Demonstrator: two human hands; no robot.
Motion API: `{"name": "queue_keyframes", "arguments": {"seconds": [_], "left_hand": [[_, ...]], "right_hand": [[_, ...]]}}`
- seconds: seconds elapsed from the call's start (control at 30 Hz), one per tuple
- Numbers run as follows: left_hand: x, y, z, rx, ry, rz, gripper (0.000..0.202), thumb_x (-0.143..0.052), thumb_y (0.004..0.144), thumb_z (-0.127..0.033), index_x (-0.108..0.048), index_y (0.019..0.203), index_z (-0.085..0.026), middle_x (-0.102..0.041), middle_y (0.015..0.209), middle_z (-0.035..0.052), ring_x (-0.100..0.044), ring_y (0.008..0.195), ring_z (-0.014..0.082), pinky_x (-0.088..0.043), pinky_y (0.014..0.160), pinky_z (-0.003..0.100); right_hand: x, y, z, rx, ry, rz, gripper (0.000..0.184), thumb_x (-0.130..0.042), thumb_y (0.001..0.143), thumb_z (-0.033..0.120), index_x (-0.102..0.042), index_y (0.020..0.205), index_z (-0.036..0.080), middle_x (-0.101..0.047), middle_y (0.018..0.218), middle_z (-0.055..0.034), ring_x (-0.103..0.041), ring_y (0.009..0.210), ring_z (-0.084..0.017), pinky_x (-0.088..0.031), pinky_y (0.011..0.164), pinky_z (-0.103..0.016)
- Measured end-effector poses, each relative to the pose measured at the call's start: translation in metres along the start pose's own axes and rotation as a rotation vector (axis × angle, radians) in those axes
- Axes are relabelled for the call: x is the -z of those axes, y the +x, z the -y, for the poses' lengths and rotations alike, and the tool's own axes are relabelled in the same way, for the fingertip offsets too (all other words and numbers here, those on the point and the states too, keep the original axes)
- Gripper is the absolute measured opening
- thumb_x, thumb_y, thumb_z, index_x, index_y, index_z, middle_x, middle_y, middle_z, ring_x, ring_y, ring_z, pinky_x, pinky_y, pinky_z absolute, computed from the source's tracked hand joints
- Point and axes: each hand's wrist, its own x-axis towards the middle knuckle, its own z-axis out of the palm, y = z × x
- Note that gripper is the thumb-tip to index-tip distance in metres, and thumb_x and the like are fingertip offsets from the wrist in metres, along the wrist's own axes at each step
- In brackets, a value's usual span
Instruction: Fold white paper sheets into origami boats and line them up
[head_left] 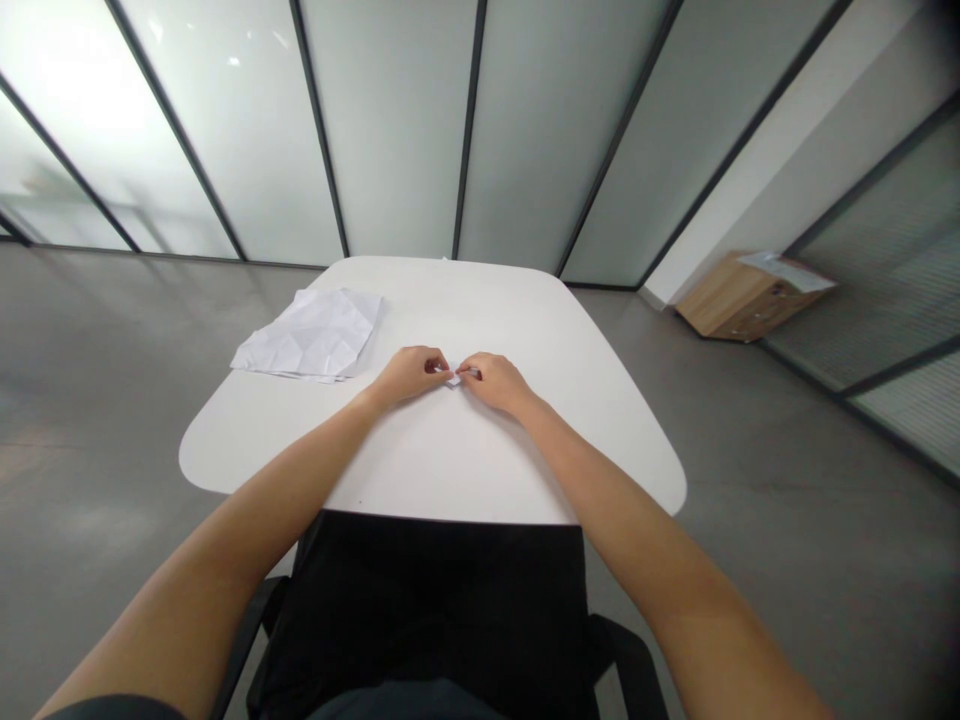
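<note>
Left: bare left hand [411, 375], fingers curled, thumb and fingertips pinched.
Right: bare right hand [495, 384], same pinch, just beside left.
Arms: bare outstretched forearms [592, 470], angled inward.

folded paper [453, 380], smooth matt tabletop [480, 300]

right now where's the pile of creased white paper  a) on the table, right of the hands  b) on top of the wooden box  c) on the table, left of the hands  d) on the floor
c, the creased white paper lies on the white table, out past the left hand.
</note>
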Motion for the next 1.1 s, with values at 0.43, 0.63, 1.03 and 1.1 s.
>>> {"name": "queue_keyframes", "arguments": {"seconds": [0.43, 0.63, 1.03, 1.1], "left_hand": [[-0.0014, 0.0005, 0.0090, -0.100, 0.068, 0.023, 0.024, -0.072, 0.093, -0.044, -0.081, 0.100, -0.022, -0.073, 0.100, 0.0069, -0.068, 0.088, 0.0217, -0.052, 0.086, 0.033], [0.0041, 0.0001, 0.0069, -0.006, 0.029, 0.039, 0.020, -0.066, 0.094, -0.032, -0.084, 0.100, -0.024, -0.077, 0.099, 0.0061, -0.069, 0.084, 0.0207, -0.053, 0.086, 0.034], [0.0009, -0.0004, 0.0076, -0.030, 0.049, 0.032, 0.029, -0.073, 0.090, -0.048, -0.082, 0.101, -0.023, -0.076, 0.097, 0.0078, -0.070, 0.087, 0.0234, -0.053, 0.082, 0.034], [0.0008, -0.0008, 0.0069, -0.024, 0.038, 0.026, 0.033, -0.074, 0.089, -0.052, -0.081, 0.101, -0.022, -0.077, 0.099, 0.0080, -0.070, 0.088, 0.0238, -0.053, 0.082, 0.034]], "right_hand": [[-0.0033, -0.0008, 0.0018, 0.008, -0.020, 0.006, 0.013, -0.070, 0.101, 0.030, -0.078, 0.110, 0.024, -0.075, 0.120, -0.0067, -0.070, 0.107, -0.022, -0.051, 0.095, -0.031], [-0.0021, 0.0031, -0.0020, -0.041, 0.059, -0.032, 0.009, -0.071, 0.099, 0.020, -0.079, 0.103, 0.023, -0.079, 0.110, -0.0045, -0.071, 0.099, -0.020, -0.050, 0.093, -0.031], [-0.0072, 0.0022, 0.0007, -0.013, 0.059, -0.025, 0.033, -0.077, 0.096, 0.040, -0.075, 0.124, 0.022, -0.076, 0.126, -0.0094, -0.071, 0.113, -0.023, -0.052, 0.097, -0.034], [-0.0069, 0.0020, 0.0018, -0.022, 0.073, -0.028, 0.035, -0.077, 0.097, 0.041, -0.074, 0.126, 0.022, -0.076, 0.127, -0.0097, -0.071, 0.114, -0.023, -0.053, 0.098, -0.034]]}}
